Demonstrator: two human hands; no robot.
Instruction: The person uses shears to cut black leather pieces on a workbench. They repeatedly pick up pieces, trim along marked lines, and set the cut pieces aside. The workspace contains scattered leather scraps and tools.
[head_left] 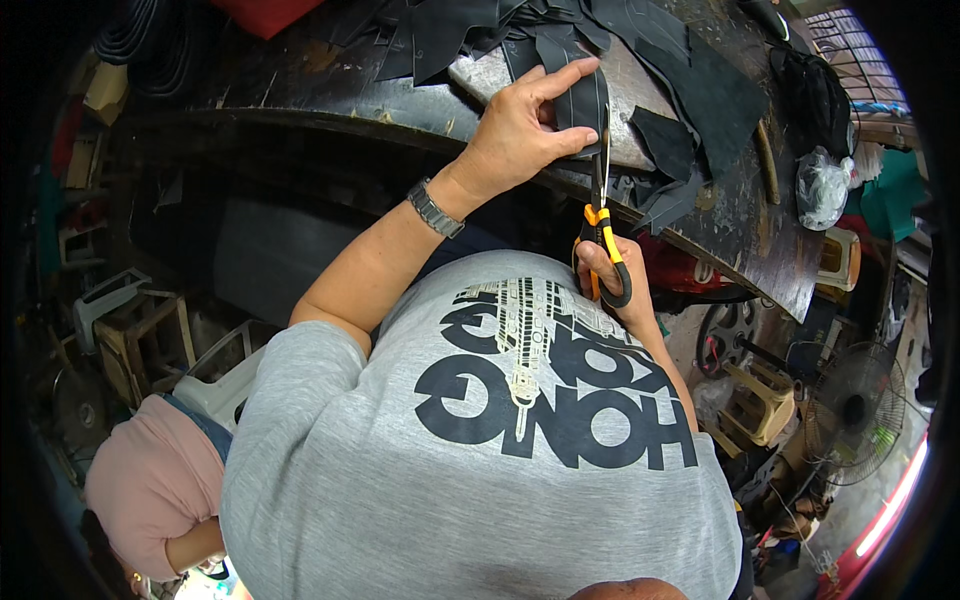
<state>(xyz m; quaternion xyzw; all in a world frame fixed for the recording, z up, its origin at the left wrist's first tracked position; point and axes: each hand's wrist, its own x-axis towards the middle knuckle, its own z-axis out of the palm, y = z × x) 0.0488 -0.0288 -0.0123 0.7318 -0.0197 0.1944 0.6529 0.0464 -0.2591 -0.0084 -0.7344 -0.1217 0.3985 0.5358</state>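
My left hand (518,128), with a metal watch (436,208) on its wrist, grips a black leather-like piece (582,98) between thumb and fingers. Thin pale lines run along that piece. My right hand (622,278) is closed round the yellow and black handles of a pair of scissors (604,222). Their blades point up and away from me, along the right edge of the black piece by my left thumb. Whether the blades bite into it is hard to make out.
Black offcuts (705,100) lie over the worktable (330,95) and a pale slab (632,95). A clear plastic bag (822,190) sits at its right end. Below are a fan (853,410), a wooden stool (765,400) and plastic chairs (215,385). Another person in pink (155,480) is at lower left.
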